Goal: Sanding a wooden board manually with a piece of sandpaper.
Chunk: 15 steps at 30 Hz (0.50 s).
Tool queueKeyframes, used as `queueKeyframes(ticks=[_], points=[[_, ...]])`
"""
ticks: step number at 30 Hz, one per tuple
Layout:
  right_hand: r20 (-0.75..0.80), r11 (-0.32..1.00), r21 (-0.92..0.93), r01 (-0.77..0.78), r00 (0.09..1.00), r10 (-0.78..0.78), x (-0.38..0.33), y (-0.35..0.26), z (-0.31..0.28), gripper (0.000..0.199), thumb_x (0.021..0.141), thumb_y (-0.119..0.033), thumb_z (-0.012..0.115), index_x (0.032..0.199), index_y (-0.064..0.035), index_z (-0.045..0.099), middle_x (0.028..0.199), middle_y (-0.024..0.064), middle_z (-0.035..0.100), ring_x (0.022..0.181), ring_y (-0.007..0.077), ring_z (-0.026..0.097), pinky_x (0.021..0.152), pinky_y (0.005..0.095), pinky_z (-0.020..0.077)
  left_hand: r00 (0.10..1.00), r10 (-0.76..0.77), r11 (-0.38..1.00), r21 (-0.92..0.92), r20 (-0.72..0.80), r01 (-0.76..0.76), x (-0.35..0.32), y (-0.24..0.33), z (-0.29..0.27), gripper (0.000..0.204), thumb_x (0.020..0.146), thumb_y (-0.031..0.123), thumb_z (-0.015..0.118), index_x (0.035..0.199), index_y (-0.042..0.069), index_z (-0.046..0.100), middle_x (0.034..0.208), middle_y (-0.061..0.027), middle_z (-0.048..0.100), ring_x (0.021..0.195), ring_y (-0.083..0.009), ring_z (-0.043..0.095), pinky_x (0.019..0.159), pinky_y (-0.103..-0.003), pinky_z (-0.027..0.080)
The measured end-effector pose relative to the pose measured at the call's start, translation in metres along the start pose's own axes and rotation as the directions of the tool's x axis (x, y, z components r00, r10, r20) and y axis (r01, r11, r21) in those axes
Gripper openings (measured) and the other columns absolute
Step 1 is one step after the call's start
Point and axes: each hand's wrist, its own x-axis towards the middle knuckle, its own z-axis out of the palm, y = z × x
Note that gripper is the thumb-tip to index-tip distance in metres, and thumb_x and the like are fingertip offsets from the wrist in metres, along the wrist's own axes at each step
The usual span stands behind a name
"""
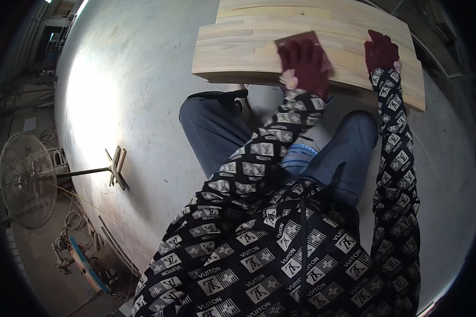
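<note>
Atop pale wooden boards [238,50], just beyond the bent knees [354,132], I view both gloved hands from a distance, set apart. Left hand [307,66]: laid over a reddish-brown sheet [300,37], fingers extended; blur keeps me from telling whether they grip it or merely press. I locate the sheet on the nearer board, close to its front edge. Right hand [382,52]: palm down, unclosed, fingers loosely extended upon the wood near the boards' right end. Far left, I note a caged fan [27,179], its cross-footed stand [116,169] on the grey floor [158,105]
</note>
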Motion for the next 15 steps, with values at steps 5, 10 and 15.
queueKeyframes(ticks=[5,10,15], points=[[-0.016,0.998,0.042,0.036,0.999,-0.035,-0.001,0.005,0.003,0.037,0.095,-0.031,0.057,0.127,-0.0134,0.064,0.121,0.0121,0.068,0.112,0.0320,0.062,0.099,0.0474,0.0471,0.967,0.250,0.898,-0.384,0.045,-0.214,-0.008,0.049,-0.002,0.055,0.071,0.019,0.069,0.123,0.005,0.061,0.130,-0.0157,0.056,0.126,-0.0403,0.048,0.112,-0.059,0.031],[0.011,1.000,0.021,0.010,1.000,-0.010,-0.001,0.004,0.005,0.038,0.095,-0.033,0.058,0.127,-0.0138,0.065,0.121,0.0106,0.068,0.113,0.0306,0.062,0.099,0.0467,0.0473,0.988,0.129,0.983,-0.139,0.084,-0.116,-0.022,-0.087,-0.044,0.051,0.078,0.023,0.065,0.126,0.005,0.060,0.129,-0.0186,0.057,0.124,-0.0423,0.048,0.110,-0.056,0.031],[0.012,1.000,-0.002,0.004,1.000,-0.004,0.000,-0.001,0.001,0.038,0.095,-0.032,0.058,0.125,-0.0112,0.065,0.121,0.0095,0.069,0.114,0.0282,0.063,0.099,0.0465,0.0474,0.938,-0.329,0.938,0.150,0.111,0.312,-0.027,-0.191,-0.079,0.045,0.086,0.023,0.060,0.129,0.010,0.061,0.137,-0.0157,0.056,0.128,-0.0403,0.047,0.112,-0.057,0.028]])
